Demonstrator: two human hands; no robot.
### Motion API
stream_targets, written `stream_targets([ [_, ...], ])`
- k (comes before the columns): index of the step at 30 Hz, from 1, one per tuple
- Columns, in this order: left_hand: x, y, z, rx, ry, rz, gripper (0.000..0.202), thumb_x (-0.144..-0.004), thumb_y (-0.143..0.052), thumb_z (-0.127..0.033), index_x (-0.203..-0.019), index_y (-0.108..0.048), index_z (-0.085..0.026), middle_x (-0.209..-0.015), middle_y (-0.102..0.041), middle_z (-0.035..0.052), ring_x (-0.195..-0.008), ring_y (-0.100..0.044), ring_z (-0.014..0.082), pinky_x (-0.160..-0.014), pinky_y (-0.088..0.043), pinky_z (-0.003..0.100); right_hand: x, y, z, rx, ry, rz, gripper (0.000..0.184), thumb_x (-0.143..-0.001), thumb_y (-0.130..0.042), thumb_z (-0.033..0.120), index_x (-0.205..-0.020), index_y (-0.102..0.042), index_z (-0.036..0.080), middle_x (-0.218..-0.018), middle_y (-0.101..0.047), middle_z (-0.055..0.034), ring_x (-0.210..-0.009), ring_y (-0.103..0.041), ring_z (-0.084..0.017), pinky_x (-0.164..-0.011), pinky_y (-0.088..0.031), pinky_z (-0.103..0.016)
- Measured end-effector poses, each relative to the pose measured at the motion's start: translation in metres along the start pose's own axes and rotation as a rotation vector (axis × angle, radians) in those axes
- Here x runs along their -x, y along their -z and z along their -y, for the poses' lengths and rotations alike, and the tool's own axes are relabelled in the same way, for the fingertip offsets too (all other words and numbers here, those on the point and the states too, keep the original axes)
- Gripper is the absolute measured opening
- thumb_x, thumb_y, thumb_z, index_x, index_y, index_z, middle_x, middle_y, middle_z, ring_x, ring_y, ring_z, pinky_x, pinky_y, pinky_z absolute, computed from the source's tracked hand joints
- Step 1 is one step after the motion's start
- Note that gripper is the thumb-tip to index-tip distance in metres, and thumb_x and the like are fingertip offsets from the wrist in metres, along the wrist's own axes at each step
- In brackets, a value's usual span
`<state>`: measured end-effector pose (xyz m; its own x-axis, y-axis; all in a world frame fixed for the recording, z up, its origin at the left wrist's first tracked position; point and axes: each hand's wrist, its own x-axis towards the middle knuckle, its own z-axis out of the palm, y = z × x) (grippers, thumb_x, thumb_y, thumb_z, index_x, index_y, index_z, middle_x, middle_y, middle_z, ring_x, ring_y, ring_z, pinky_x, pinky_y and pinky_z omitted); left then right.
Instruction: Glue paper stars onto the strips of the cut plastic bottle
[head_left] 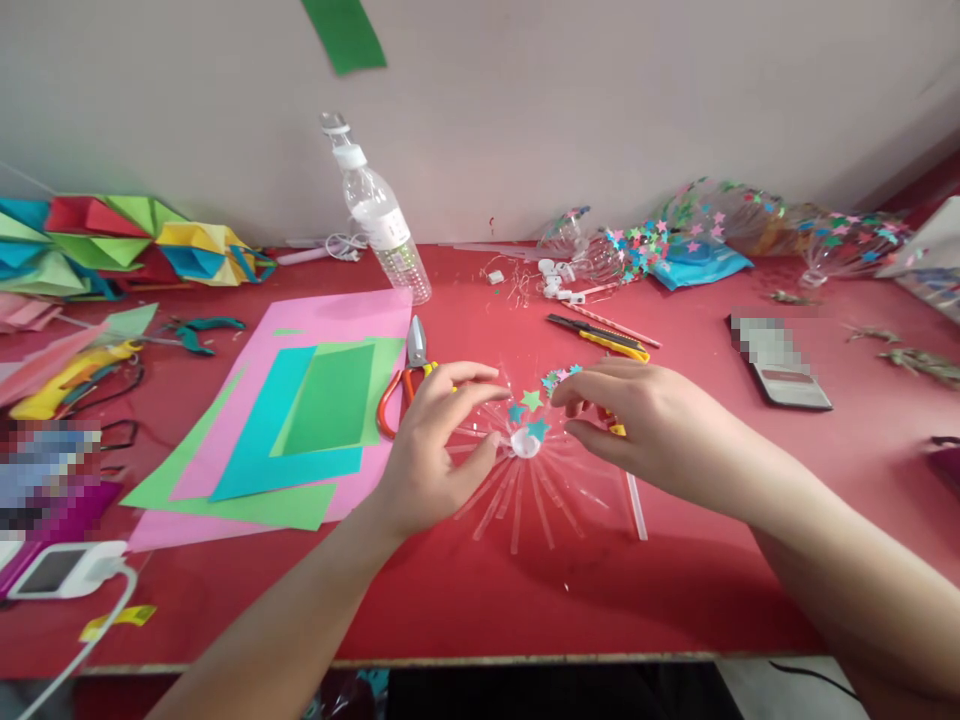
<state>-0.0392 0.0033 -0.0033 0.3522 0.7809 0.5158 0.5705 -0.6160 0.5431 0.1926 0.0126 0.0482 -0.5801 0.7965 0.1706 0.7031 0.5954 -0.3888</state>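
On the table between my hands lies a cut-open clear plastic bottle top with strips point(516, 510) fanned out around its white cap point(525, 443). Paper stars point(532, 401) in green and blue rest at the cap, with a small cluster of coloured stars point(561, 377) just behind. My left hand point(454, 440) hovers over the left strips, fingers curved and apart from the thumb, holding nothing visible. Opposite it, my right hand point(630, 405) has bent fingers with a gap to the thumb, and I see nothing held. Partly behind the left hand are orange-handled scissors point(417, 345).
Coloured paper sheets point(330, 400) lie at left. A tall plastic bottle point(386, 230) stands by the wall. A yellow utility knife point(600, 335) and a phone point(784, 365) lie at right. Star-decorated plastic pieces point(637, 250) sit behind. The table's front edge point(525, 660) is near.
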Motion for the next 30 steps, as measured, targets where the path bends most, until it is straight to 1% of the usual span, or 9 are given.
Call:
stream_targets([
  [6,0.001,-0.001,-0.003,-0.01,-0.001,0.004,0.03,-0.083,-0.061,-0.017,-0.112,-0.06,-0.023,-0.123,-0.056,0.0095,-0.117,-0.054,0.0259,-0.101,-0.046,0.046,-0.008,-0.008,-0.008,-0.006,0.062,-0.008,0.01,-0.084,-0.06,0.014,-0.09,-0.067,0.017,-0.085,-0.067,-0.0046,-0.078,-0.057,-0.016,-0.068,-0.04,-0.028],
  [10,0.002,0.001,-0.004,0.012,-0.026,-0.028,0.035,-0.08,-0.058,-0.011,-0.113,-0.058,-0.022,-0.122,-0.057,0.0097,-0.117,-0.054,0.0264,-0.103,-0.044,0.047,-0.008,-0.004,-0.006,-0.009,0.015,-0.001,0.012,-0.087,-0.055,0.015,-0.087,-0.067,0.017,-0.08,-0.065,-0.0035,-0.074,-0.057,-0.015,-0.066,-0.038,-0.027],
  [13,0.003,0.005,-0.002,0.063,-0.033,-0.05,0.038,-0.077,-0.055,-0.006,-0.111,-0.058,-0.022,-0.119,-0.058,0.0094,-0.115,-0.055,0.0261,-0.102,-0.044,0.047,-0.007,0.003,-0.005,0.003,-0.022,-0.035,0.016,-0.089,-0.051,0.015,-0.086,-0.067,0.017,-0.078,-0.064,-0.0032,-0.075,-0.057,-0.015,-0.066,-0.038,-0.027],
  [17,0.0,0.011,0.002,0.119,-0.004,-0.009,0.036,-0.074,-0.051,-0.002,-0.103,-0.06,-0.022,-0.113,-0.061,0.0081,-0.11,-0.057,0.0252,-0.098,-0.047,0.046,0.0,0.012,-0.004,0.07,-0.07,-0.057,0.014,-0.09,-0.053,0.022,-0.085,-0.065,0.019,-0.077,-0.064,-0.0022,-0.068,-0.056,-0.014,-0.06,-0.035,-0.026],
  [21,-0.004,0.017,0.006,0.165,0.053,0.052,0.034,-0.074,-0.051,-0.004,-0.1,-0.062,-0.023,-0.121,-0.057,0.0094,-0.115,-0.055,0.0263,-0.099,-0.046,0.048,0.008,0.014,-0.003,0.171,-0.09,0.011,0.011,-0.088,-0.056,0.029,-0.082,-0.059,0.021,-0.07,-0.06,0.001,-0.057,-0.051,-0.012,-0.054,-0.03,-0.026],
  [24,-0.005,0.019,0.006,0.148,0.089,0.139,0.03,-0.076,-0.052,-0.005,-0.097,-0.063,-0.023,-0.132,-0.052,0.009,-0.123,-0.051,0.0269,-0.101,-0.046,0.048,0.011,0.01,-0.003,0.16,-0.041,0.063,0.005,-0.087,-0.056,0.024,-0.084,-0.057,0.02,-0.073,-0.059,0.0005,-0.059,-0.052,-0.013,-0.055,-0.032,-0.026],
  [26,-0.004,0.02,0.006,0.14,0.097,0.189,0.031,-0.077,-0.053,-0.006,-0.1,-0.063,-0.024,-0.136,-0.05,0.0084,-0.127,-0.049,0.0261,-0.104,-0.044,0.047,0.01,0.006,-0.002,0.142,-0.005,0.075,0.004,-0.087,-0.054,0.019,-0.084,-0.057,0.019,-0.076,-0.061,-0.0011,-0.063,-0.054,-0.013,-0.057,-0.035,-0.026],
  [28,-0.004,0.02,0.007,0.17,0.093,0.195,0.033,-0.077,-0.054,-0.006,-0.104,-0.062,-0.023,-0.135,-0.051,0.0091,-0.128,-0.048,0.0254,-0.108,-0.041,0.048,0.009,0.002,-0.002,0.134,0.016,0.069,0.01,-0.086,-0.051,0.012,-0.086,-0.059,0.018,-0.08,-0.062,-0.0032,-0.066,-0.056,-0.014,-0.06,-0.037,-0.026],
  [30,-0.004,0.02,0.01,0.234,0.096,0.157,0.034,-0.077,-0.055,-0.008,-0.107,-0.061,-0.023,-0.132,-0.053,0.01,-0.128,-0.049,0.0256,-0.109,-0.039,0.048,0.007,0.0,-0.001,0.131,0.028,0.056,0.018,-0.084,-0.048,0.006,-0.088,-0.062,0.017,-0.083,-0.064,-0.0051,-0.068,-0.058,-0.014,-0.061,-0.039,-0.027],
])
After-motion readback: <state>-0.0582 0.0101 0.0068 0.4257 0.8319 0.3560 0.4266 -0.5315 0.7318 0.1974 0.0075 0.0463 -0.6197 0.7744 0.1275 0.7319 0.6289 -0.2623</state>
